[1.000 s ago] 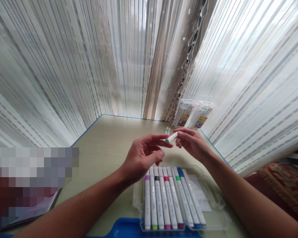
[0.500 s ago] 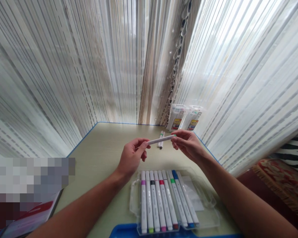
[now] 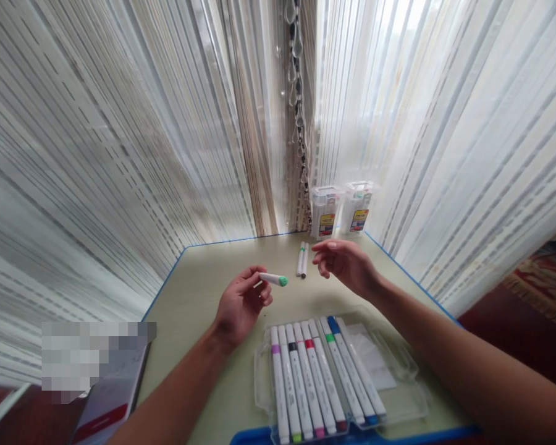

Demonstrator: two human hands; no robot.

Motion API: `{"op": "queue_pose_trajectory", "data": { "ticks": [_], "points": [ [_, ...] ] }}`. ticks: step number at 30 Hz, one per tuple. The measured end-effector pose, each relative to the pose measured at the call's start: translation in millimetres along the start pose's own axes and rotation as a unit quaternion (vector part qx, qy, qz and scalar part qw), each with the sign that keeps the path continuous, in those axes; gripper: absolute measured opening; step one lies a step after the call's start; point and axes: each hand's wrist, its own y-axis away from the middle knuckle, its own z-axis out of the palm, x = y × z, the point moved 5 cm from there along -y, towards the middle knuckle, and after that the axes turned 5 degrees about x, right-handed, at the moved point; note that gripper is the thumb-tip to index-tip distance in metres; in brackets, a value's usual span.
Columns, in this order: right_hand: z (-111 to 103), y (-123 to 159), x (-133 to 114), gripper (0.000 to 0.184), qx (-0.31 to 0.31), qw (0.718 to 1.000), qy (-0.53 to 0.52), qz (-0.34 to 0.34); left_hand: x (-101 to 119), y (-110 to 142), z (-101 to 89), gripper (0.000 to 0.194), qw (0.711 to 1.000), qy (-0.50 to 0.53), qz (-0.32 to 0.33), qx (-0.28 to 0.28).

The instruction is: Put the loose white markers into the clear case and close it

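Observation:
My left hand (image 3: 244, 301) pinches a white marker (image 3: 272, 279) by one end, its green end pointing right. Nothing is in my right hand (image 3: 347, 264), which hovers over the table with its fingers apart. Just left of those fingertips, two white markers (image 3: 301, 259) lie side by side on the table, one with a green band and one with a dark end. Below my hands an opened clear plastic case (image 3: 414, 389) holds several white markers (image 3: 312, 377) in a row, with purple, black, red, green and blue bands or caps.
Two clear boxes (image 3: 324, 213) with yellow labels stand at the table's far right corner. The pale green table (image 3: 189, 278) has a blue edge. Striped string curtains (image 3: 189, 123) hang behind it. A flat glossy item (image 3: 106, 411) lies at the left edge, partly blurred out.
My right hand has let go of the marker's green end and opened. My left hand now holds the marker alone, its green end tipped toward me. The view has shifted slightly.

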Motion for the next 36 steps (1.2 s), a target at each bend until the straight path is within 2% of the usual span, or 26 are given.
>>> {"op": "queue_pose_trajectory", "data": {
  "ticks": [16,24,32,36],
  "points": [
    [-0.7,3.0,3.1,0.022,0.008,1.0,0.019,0.016,-1.3,2.9,0.0,0.005,0.999,0.028,-0.043,0.006],
    [-0.1,4.0,1.7,0.023,-0.014,1.0,0.008,0.024,-2.6,1.9,-2.7,0.003,0.998,0.028,-0.047,0.008],
    [3.3,4.9,-2.4,0.021,-0.023,1.0,0.01,0.004,-1.7,0.1,-2.4,0.004,0.999,0.021,-0.032,0.005],
    [2.9,6.7,-17.7,0.021,-0.016,0.999,0.036,-0.027,-1.9,0.2,-1.6,0.006,1.0,0.01,-0.027,0.009]
  ]
}}
